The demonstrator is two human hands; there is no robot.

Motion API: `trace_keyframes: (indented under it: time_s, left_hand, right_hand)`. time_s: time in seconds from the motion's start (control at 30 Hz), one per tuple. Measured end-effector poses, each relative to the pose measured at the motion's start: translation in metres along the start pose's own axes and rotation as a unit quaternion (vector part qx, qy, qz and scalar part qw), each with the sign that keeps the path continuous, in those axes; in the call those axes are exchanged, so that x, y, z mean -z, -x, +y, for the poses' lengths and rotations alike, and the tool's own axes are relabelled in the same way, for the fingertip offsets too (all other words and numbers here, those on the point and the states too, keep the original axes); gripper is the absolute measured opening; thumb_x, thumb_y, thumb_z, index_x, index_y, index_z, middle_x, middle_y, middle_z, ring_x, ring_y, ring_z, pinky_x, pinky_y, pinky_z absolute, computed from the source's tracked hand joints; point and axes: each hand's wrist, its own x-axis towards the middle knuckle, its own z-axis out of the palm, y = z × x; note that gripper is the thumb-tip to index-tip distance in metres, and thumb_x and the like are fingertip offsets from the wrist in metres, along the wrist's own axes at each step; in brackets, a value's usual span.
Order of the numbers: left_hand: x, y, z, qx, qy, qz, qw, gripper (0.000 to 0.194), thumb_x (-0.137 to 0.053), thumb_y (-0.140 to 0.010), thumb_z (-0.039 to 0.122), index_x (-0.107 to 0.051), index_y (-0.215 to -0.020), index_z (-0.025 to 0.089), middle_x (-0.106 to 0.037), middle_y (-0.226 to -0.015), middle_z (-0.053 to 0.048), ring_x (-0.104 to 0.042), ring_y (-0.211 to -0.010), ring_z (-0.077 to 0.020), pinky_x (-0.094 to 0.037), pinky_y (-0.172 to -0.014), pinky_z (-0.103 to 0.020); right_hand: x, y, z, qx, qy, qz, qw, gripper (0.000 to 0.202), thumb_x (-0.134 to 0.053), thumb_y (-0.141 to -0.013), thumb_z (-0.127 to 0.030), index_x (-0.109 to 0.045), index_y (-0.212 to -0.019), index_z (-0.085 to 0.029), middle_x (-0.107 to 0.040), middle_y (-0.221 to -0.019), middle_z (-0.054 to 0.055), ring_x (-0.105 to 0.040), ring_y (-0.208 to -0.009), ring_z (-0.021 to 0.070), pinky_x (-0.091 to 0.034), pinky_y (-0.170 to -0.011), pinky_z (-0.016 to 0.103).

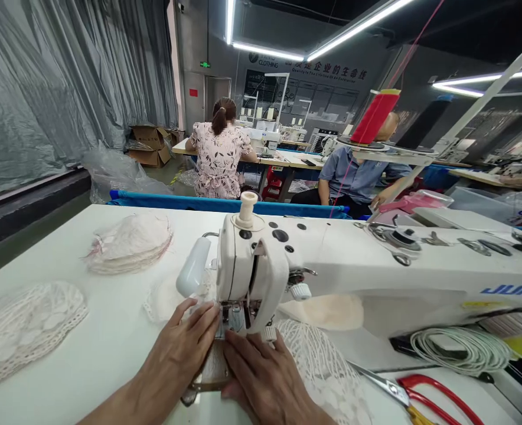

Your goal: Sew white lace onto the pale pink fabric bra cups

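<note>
Rested the left hand point(179, 342) palm down to the left of the needle area, its fingers slightly apart, reaching forward to the edge of some white lace point(157, 301). Laid the right hand point(265, 375) low on the other side, fingers close together, tips partly hidden by the machine head; could not tell about any cloth pinched beneath. Had a second spread of lace point(320, 357) just beside the right hand, with red-handled scissors point(394, 389) near it on the white table point(93, 360). Could not tell the two spreads apart as one piece or two.

Faced a white sewing machine point(341, 254) marked JUKI, with a beige pad point(332, 311) under its arm and a coil of pale cable point(486, 354) farther right. Found more lace point(26, 327) on the table's left and, deeper, a stack of lace pieces point(130, 245).

Saw a red thread cone point(376, 117) above the machine. Saw beyond the table a strip of blue cloth point(229, 205), then a person in a floral top point(221, 159), back turned, and, to the right, a person in a blue shirt point(352, 177). Noticed cardboard boxes point(150, 144) at far left and a lettered grey wall point(332, 88) behind.
</note>
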Motion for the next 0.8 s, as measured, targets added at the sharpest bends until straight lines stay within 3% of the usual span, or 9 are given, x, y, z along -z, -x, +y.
trace_keyframes:
  time_s: [0.2,0.3,0.37,0.5,0.63,0.7,0.8]
  left_hand:
    - [0.029,0.014,-0.024,0.034,0.029,0.013,0.999,0.03,-0.035,-0.094,0.013,-0.05,-0.119,0.017,-0.062,-0.115,-0.008,-0.056,-0.108,-0.0199,-0.027,-0.102,-0.043]
    - [0.052,0.037,-0.038,0.077,0.015,-0.006,0.997,0.023,-0.037,-0.095,0.022,-0.052,-0.113,0.021,-0.065,-0.107,-0.003,-0.06,-0.095,-0.0189,-0.028,-0.095,-0.041]
    - [0.064,0.054,-0.037,0.082,0.026,-0.022,0.996,0.02,-0.038,-0.095,0.02,-0.055,-0.105,0.022,-0.065,-0.1,-0.001,-0.06,-0.086,-0.0158,-0.03,-0.089,-0.037]
    - [0.078,0.077,-0.004,0.088,0.093,-0.009,0.992,0.031,-0.031,-0.092,0.007,-0.059,-0.088,0.021,-0.063,-0.082,0.001,-0.055,-0.068,-0.012,-0.03,-0.076,-0.032]
    - [0.092,0.09,0.04,0.108,0.19,-0.014,0.976,0.029,-0.033,-0.091,0.008,-0.059,-0.083,0.02,-0.062,-0.077,0.0,-0.052,-0.065,-0.0131,-0.032,-0.069,-0.031]
    - [0.105,0.095,0.053,0.147,0.241,-0.057,0.957,0.025,-0.036,-0.092,0.011,-0.059,-0.085,0.021,-0.062,-0.081,0.001,-0.054,-0.071,-0.0137,-0.034,-0.072,-0.03]
    - [0.125,0.11,0.063,0.211,0.285,-0.128,0.926,0.01,-0.05,-0.089,0.021,-0.059,-0.087,0.024,-0.062,-0.084,0.003,-0.055,-0.077,-0.0148,-0.037,-0.077,-0.029]
  right_hand:
    - [0.005,-0.004,-0.002,0.006,-0.015,0.01,1.0,0.046,-0.025,-0.098,-0.045,-0.061,-0.097,-0.016,-0.066,-0.09,0.007,-0.056,-0.07,0.0173,-0.037,-0.066,0.034]
    - [0.009,-0.005,-0.001,0.028,-0.048,0.021,0.998,0.044,-0.025,-0.099,-0.041,-0.06,-0.094,-0.015,-0.066,-0.084,0.006,-0.056,-0.072,0.018,-0.035,-0.065,0.033]
    - [0.014,-0.007,-0.003,0.044,-0.067,0.015,0.997,0.044,-0.025,-0.099,-0.04,-0.06,-0.091,-0.015,-0.064,-0.077,0.005,-0.055,-0.071,0.0181,-0.035,-0.066,0.033]
    - [0.031,-0.012,-0.021,0.083,-0.102,-0.024,0.991,0.04,-0.03,-0.098,-0.041,-0.059,-0.092,-0.015,-0.06,-0.069,0.004,-0.053,-0.067,0.0171,-0.037,-0.068,0.033]
    - [0.047,-0.02,-0.053,0.119,-0.142,-0.083,0.979,0.053,-0.048,-0.086,-0.055,-0.05,-0.119,-0.013,-0.062,-0.102,0.011,-0.055,-0.091,0.0216,-0.038,-0.082,0.035]
    - [0.047,-0.023,-0.07,0.123,-0.16,-0.141,0.969,0.047,-0.056,-0.086,-0.046,-0.049,-0.119,-0.015,-0.061,-0.106,0.01,-0.053,-0.098,0.0218,-0.035,-0.088,0.038]
    - [0.045,-0.024,-0.085,0.081,-0.246,-0.244,0.935,0.007,-0.06,-0.085,-0.02,-0.061,-0.092,-0.017,-0.064,-0.08,0.002,-0.057,-0.079,0.0154,-0.037,-0.085,0.035]
